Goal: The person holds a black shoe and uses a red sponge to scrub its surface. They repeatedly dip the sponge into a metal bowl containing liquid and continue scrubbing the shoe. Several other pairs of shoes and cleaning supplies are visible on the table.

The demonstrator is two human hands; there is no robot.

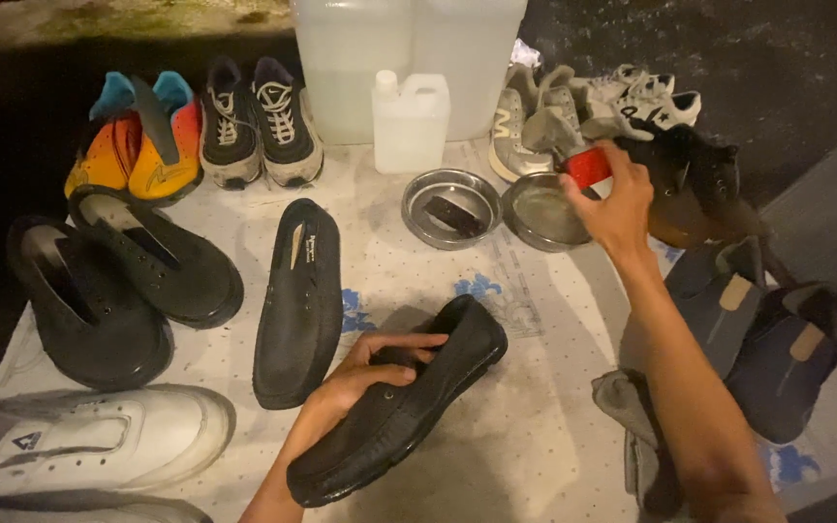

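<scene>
Left hand (pixel 372 360) is clamped on a black leather slip-on loafer (pixel 401 399), fingers curled into its opening; the loafer lies near the front of the white patterned floor sheet (pixel 525 436), toe pointing away. Its matching black loafer (pixel 299 298) lies just beside, sole down. Right hand (pixel 612 199) reaches farther out, fingers closed round a small red object (pixel 588 167) over an empty round metal dish (pixel 538 213). A second metal dish (pixel 449 206) beside it holds a dark block. Beyond stands a small white plastic jug (pixel 410 120)
</scene>
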